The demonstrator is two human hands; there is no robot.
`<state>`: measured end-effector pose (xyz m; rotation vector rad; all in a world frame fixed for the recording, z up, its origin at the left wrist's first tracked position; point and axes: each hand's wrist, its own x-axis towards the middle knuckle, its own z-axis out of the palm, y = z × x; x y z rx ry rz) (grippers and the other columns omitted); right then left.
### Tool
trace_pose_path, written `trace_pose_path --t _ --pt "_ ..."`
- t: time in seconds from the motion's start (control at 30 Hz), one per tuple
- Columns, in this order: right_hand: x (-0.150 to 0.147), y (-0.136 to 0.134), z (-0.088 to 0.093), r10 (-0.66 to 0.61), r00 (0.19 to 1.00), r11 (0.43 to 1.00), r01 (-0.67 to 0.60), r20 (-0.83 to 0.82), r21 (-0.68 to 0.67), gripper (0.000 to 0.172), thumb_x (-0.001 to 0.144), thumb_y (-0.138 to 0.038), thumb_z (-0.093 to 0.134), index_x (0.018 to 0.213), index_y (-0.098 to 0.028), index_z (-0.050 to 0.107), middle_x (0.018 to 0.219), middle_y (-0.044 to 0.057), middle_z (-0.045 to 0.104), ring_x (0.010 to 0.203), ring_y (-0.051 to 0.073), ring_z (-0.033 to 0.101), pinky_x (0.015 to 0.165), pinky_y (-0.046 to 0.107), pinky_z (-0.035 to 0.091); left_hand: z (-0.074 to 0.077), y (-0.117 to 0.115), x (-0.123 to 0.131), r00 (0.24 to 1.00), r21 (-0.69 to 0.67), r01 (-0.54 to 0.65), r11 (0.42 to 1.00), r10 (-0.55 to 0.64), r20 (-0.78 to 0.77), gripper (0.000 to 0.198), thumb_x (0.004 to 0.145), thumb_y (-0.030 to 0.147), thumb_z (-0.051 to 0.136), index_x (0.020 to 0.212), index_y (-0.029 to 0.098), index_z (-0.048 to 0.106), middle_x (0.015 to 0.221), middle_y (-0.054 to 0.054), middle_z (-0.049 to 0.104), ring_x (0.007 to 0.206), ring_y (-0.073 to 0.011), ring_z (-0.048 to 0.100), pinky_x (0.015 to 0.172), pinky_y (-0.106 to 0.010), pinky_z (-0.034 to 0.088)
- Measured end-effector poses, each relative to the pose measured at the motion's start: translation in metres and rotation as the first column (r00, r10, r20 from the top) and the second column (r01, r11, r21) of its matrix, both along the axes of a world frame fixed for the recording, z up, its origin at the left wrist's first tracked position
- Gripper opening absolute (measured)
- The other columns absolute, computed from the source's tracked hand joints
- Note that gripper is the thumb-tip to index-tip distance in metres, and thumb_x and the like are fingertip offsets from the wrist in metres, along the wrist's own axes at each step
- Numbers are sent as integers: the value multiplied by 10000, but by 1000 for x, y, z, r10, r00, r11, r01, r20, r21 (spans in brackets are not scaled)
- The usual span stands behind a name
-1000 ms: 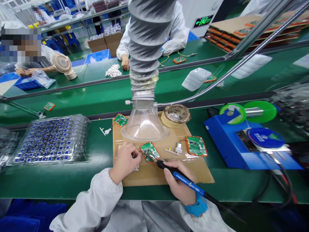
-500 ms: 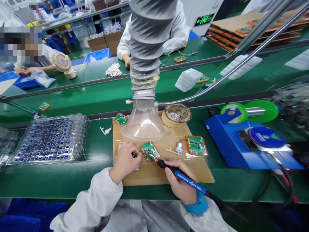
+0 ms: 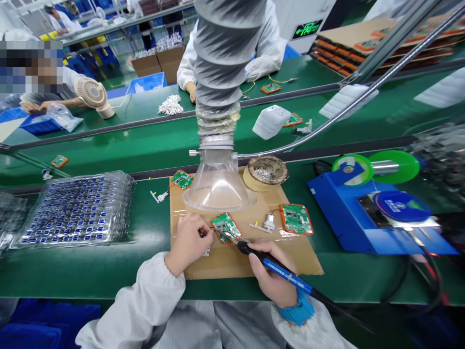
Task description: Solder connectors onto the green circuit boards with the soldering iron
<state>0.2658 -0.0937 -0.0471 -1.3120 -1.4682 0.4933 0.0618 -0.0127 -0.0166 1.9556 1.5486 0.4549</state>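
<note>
Soldering looks underway: the iron (image 3: 286, 276) has its tip at the middle board (image 3: 224, 226), lying on cardboard (image 3: 298, 257); whether its joint's finished, I can't tell. 2 neighbouring boards (image 3: 296, 219) appear wired already. Right hand (image 3: 274, 281) curls snugly round the iron, slanting inward; left hand (image 3: 188, 245), wrist bent, pinches what looks like a thin wire.

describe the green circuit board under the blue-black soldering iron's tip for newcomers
Find the grey ribbed hose ending in a clear plastic funnel. Below it, on brown cardboard, lies the orange-edged green circuit board. Only this board has the blue-black soldering iron over it.
</note>
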Motion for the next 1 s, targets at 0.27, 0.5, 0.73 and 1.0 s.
trace_pose_path --t 0.27,0.5,0.73,1.0 --pt "11 1 -4 -212 960 977 212 -182 -20 88 915 -311 653 918 -230 689 810 27 688 701 188 679 654 305 549 -1 0 -1 1000 6 -2 1000 2 -3 220 802 136 666 603 190 589 729 -4 647 850 -199 553 801 -360 346" --pt "34 46 14 -377 870 915 403 -318 15 288 935 -402 630 1140 -204 669 893 39 679 707 179 660 706 341 540 -3 -3 -2 997 47 56 997 -53 -64 182 823 156 652 656 199 593 805 -27 637 880 -217 552 811 -371 373" --pt "38 68 20 -409 785 910 389 -465 -143 413 902 -432 672 1252 -213 650 833 5 670 684 150 643 657 300 531 2 -12 -14 992 18 90 996 -92 86 127 832 140 565 730 206 528 895 -55 614 909 -216 583 825 -358 459" --pt "38 103 13 -237 335 971 69 -912 -227 476 797 -618 724 1122 -280 641 932 -27 673 730 112 663 567 217 535 19 -4 -73 557 -569 -14 822 479 678 373 776 463 728 790 203 460 890 -42 710 729 -162 704 681 -289 562"
